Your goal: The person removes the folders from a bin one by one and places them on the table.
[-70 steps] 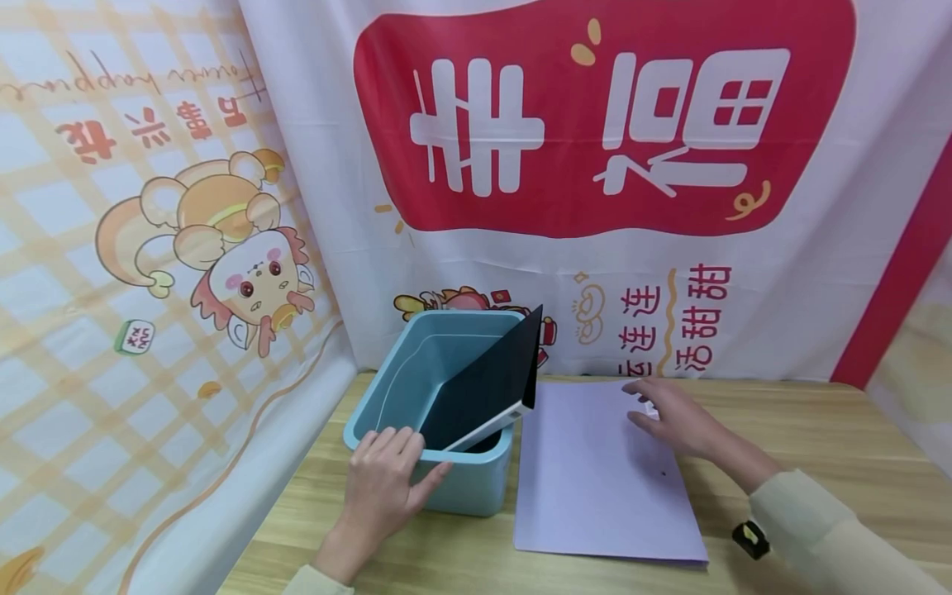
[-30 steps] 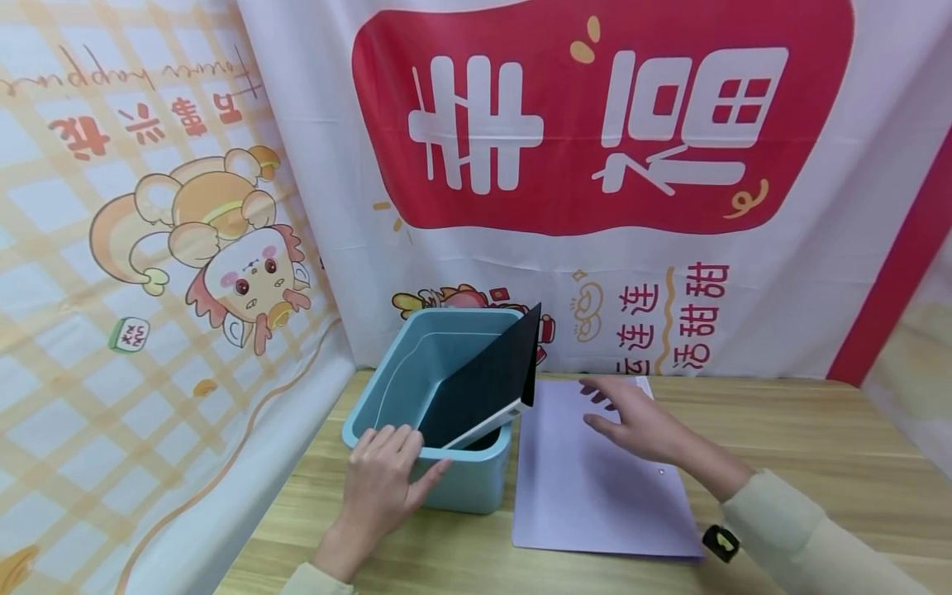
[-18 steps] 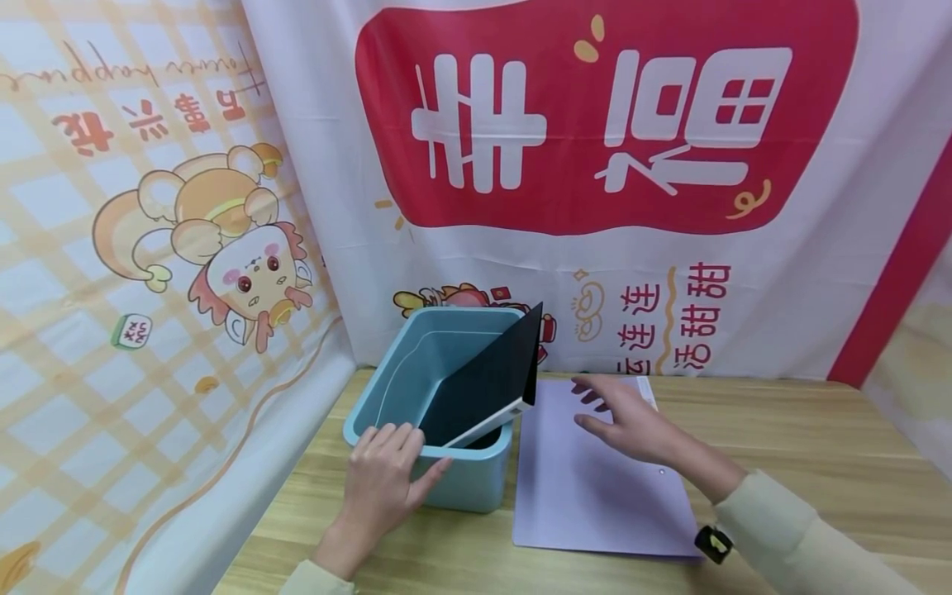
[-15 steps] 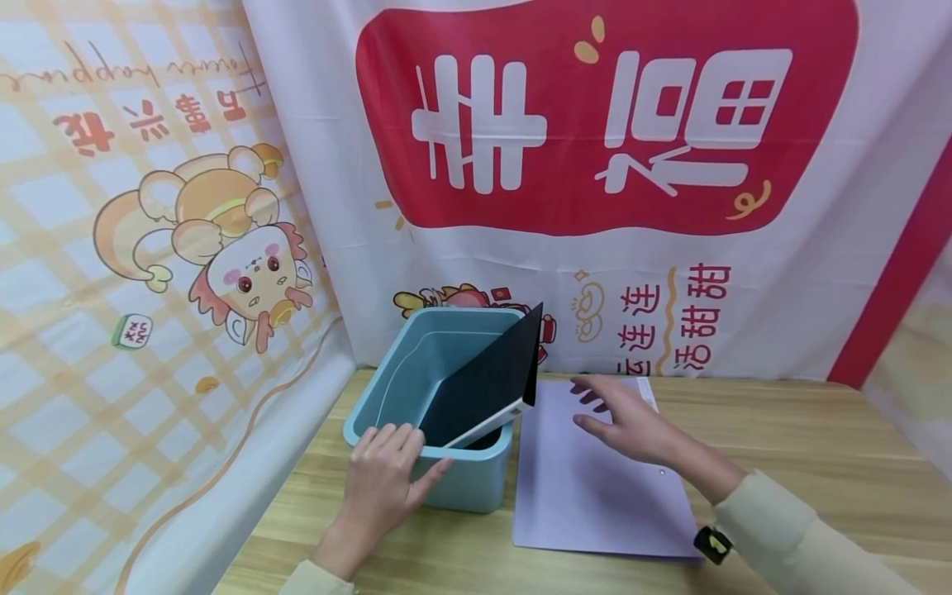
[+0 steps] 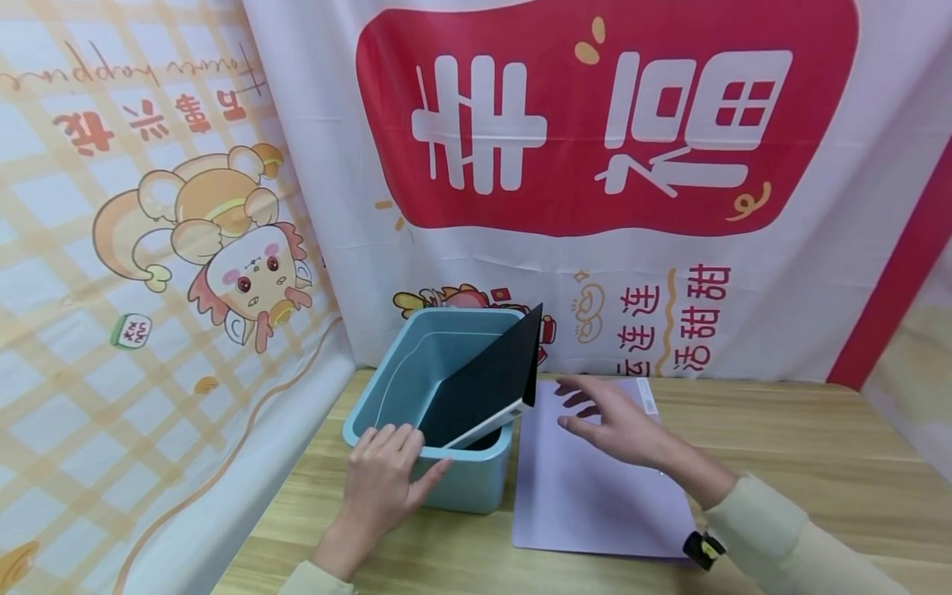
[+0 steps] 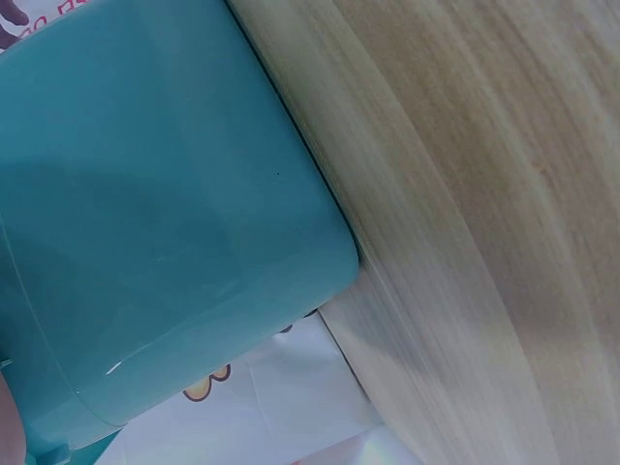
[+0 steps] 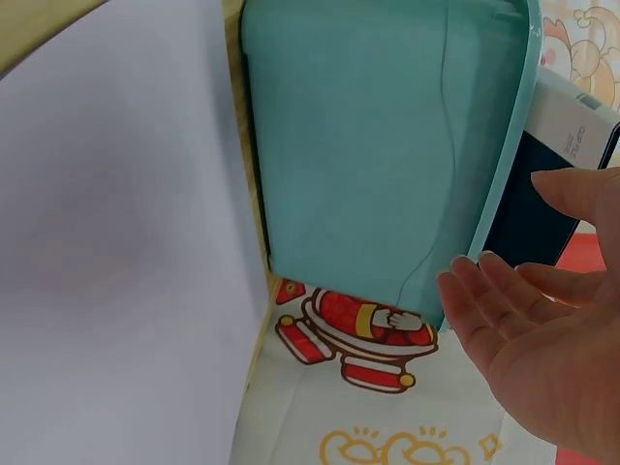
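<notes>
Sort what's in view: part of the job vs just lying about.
Job, judging by the hands:
- bin: left hand grips its rim
- binder: tilted in the bin, right hand near it
- folder: below right hand; probably job, unsure

Just there:
- table: only support
- backdrop: scenery

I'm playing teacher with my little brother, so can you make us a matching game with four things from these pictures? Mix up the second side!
Things:
1. black binder
2. left hand
3. purple folder
4. right hand

Where or how:
A. lying on the table
B. open, holding nothing
C. leaning inside the blue bin, one end sticking out
D. gripping the near edge of the bin

Right pairs: 1-C, 2-D, 3-A, 4-B
</notes>
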`<action>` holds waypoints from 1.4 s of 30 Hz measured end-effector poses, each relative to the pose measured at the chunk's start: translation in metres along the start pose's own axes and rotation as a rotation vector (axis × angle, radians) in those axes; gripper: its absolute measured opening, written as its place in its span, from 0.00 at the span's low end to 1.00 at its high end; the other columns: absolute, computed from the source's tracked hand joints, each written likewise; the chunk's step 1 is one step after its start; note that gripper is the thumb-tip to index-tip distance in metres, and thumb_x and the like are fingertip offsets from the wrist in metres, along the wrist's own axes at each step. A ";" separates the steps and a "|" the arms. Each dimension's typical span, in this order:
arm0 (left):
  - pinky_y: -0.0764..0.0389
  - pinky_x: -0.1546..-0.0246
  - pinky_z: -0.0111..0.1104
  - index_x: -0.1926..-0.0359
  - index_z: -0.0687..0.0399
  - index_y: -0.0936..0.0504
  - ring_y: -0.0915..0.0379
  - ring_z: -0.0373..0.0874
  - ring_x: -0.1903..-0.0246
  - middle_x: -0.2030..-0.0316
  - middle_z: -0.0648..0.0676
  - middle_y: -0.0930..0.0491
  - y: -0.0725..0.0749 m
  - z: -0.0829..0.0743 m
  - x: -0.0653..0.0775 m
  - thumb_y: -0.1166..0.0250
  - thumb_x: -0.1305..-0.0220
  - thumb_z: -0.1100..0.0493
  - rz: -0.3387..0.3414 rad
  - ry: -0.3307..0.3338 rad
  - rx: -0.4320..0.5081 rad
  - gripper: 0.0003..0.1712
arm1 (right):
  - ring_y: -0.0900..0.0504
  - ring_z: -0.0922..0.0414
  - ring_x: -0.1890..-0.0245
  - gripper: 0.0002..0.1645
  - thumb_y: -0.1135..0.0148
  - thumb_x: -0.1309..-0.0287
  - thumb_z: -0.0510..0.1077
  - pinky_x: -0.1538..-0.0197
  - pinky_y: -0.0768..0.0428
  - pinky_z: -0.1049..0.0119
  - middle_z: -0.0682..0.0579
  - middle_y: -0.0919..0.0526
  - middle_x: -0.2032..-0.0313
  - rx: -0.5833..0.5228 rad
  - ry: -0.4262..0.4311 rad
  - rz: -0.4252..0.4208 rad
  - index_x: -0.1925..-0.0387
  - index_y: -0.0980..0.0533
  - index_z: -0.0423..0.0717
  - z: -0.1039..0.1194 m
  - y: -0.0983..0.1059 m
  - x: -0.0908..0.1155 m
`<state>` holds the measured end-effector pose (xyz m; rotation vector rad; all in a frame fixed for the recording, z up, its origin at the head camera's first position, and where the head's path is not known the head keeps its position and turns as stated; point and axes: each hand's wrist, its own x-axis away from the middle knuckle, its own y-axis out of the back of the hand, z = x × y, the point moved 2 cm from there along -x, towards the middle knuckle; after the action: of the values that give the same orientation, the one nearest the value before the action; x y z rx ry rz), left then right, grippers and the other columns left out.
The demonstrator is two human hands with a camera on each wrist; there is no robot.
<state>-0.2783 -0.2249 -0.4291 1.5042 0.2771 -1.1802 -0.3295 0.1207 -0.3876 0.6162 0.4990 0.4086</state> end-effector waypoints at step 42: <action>0.40 0.73 0.33 0.75 0.47 0.34 0.46 0.39 0.79 0.79 0.43 0.42 0.000 0.000 0.001 0.51 0.28 0.28 -0.005 0.002 0.000 0.32 | 0.23 0.47 0.37 0.44 0.34 0.32 0.47 0.37 0.23 0.51 0.42 0.30 0.32 -0.338 -0.077 0.041 0.23 0.44 0.42 0.039 -0.025 -0.014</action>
<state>-0.2778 -0.2250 -0.4294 1.5055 0.2821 -1.1829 -0.3140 0.0773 -0.3714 0.3145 0.3341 0.4935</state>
